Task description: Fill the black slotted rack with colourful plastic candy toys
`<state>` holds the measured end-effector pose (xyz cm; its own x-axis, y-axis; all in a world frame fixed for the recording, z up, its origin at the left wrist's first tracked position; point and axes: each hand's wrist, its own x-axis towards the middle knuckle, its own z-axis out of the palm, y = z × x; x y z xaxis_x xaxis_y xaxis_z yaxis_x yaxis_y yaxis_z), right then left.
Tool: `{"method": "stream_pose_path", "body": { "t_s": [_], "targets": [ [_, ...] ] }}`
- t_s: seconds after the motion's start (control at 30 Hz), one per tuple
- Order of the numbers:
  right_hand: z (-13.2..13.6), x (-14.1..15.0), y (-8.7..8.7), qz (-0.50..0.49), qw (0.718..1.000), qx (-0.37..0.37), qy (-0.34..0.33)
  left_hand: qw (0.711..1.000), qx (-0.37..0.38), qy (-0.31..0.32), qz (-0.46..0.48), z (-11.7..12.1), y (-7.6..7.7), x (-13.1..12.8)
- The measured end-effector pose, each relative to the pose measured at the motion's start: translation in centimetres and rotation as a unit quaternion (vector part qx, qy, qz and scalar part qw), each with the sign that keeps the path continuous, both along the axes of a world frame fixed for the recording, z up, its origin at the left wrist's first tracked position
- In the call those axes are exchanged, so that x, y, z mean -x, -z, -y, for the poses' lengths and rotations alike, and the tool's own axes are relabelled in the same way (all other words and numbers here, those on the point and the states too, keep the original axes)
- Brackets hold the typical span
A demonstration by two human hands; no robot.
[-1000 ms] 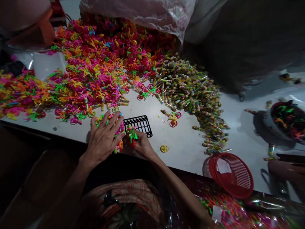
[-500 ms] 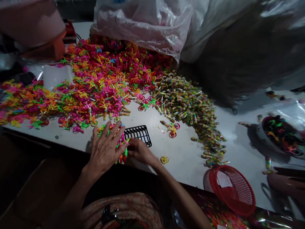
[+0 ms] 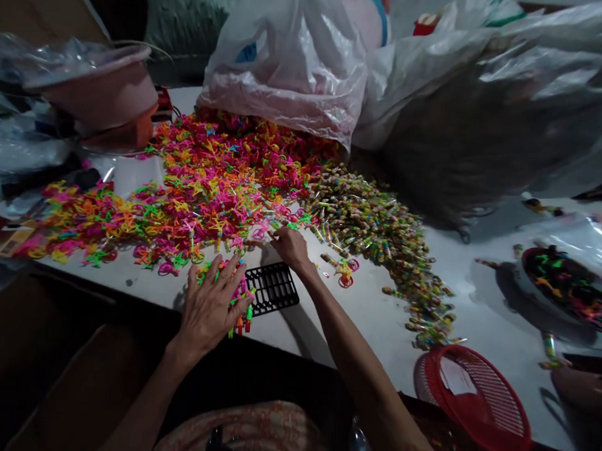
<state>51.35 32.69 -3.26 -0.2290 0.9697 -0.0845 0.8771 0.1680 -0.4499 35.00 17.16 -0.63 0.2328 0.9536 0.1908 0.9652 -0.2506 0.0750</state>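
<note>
My left hand [image 3: 211, 302] lies palm down with its fingers spread over small bright plastic pieces at the left end of a black slotted rack [image 3: 273, 290]. Green, orange and red piece ends [image 3: 239, 323] stick out beside its thumb at the table's front edge. Beyond the rack, my right hand [image 3: 291, 249] has its fingers curled together near a pink plastic piece [image 3: 260, 229] at the edge of the heap. Its fingertips are partly hidden, and whatever they hold is too small to make out.
A heap of bright plastic pieces [image 3: 218, 176] spreads at the back left; small wrapped tubes [image 3: 375, 218] are piled to its right. A red basket [image 3: 511, 417] sits at the front right. Large plastic bags [image 3: 291, 61] stand behind. Another person's hand [image 3: 582, 386] shows at the right.
My right hand has moved from beside my left thumb, away from me, to the near edge of the heap. My left hand stays over the rack. The view has tilted up slightly.
</note>
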Motion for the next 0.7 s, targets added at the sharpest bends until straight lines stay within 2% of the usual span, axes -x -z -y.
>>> {"method": "stream_pose_path", "body": {
  "t_s": [0.13,0.23,0.43,0.6,0.7],
  "targets": [
    [3.3,-3.8,0.4,-0.143,0.989,0.024,-0.027,1.0,0.005,-0.001,0.02,0.0,0.0,0.1],
    [5.5,-4.3,0.9,-0.213,0.975,0.043,-0.044,0.999,0.007,-0.001,0.034,-0.1,0.0,0.2],
    [7.4,-2.0,2.3,-0.31,0.946,0.093,-0.039,1.0,0.021,0.004,0.016,-0.1,-0.1,0.4],
    [6.8,0.8,3.8,-0.373,0.919,0.115,-0.048,1.0,0.025,0.005,-0.002,-0.1,-0.2,0.4],
    [6.1,1.6,3.9,-0.353,0.925,0.109,-0.093,1.0,0.026,0.007,-0.002,-0.2,-0.3,0.3]
  ]
}}
